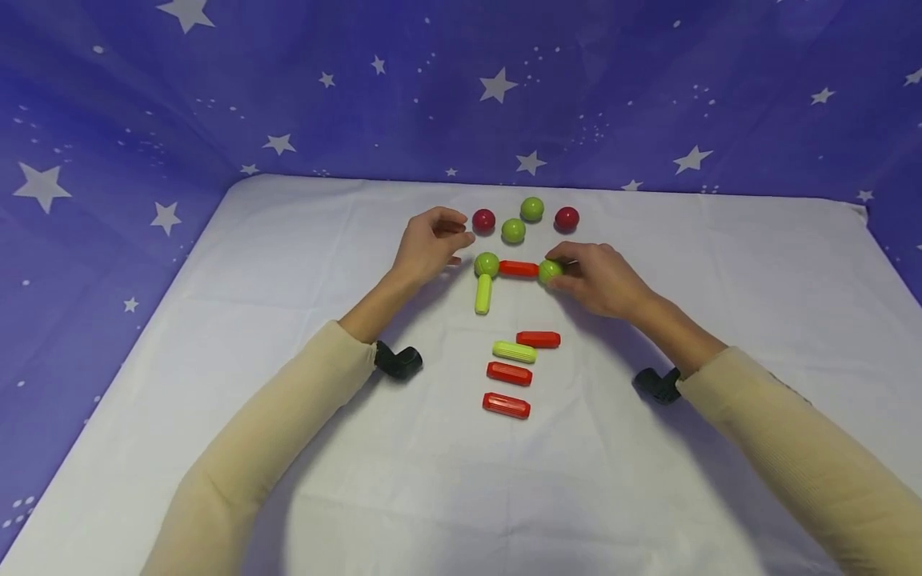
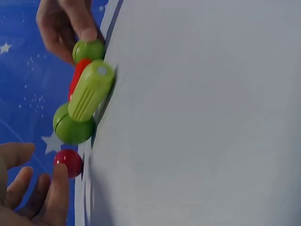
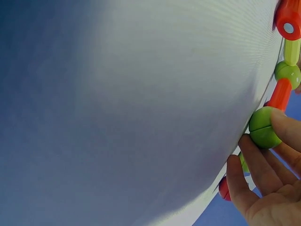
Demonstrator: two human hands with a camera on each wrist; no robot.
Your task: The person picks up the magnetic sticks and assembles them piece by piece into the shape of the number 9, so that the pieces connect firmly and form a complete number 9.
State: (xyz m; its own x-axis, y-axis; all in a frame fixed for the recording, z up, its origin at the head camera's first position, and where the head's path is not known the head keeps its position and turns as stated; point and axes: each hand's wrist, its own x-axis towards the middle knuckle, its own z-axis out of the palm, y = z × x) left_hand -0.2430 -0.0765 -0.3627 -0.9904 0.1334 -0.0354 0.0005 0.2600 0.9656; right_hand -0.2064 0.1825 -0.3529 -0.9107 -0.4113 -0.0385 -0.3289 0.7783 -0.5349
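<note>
From head height we look forward and down over the whole white table (image 1: 648, 496). Our wrist views skim its surface up close; all share the red rod (image 1: 519, 269) and its green balls.

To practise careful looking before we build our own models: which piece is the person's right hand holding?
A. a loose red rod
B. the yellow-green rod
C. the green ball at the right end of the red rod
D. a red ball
C: the right hand has its fingers around the green ball joined to the right end of the red rod.
</note>
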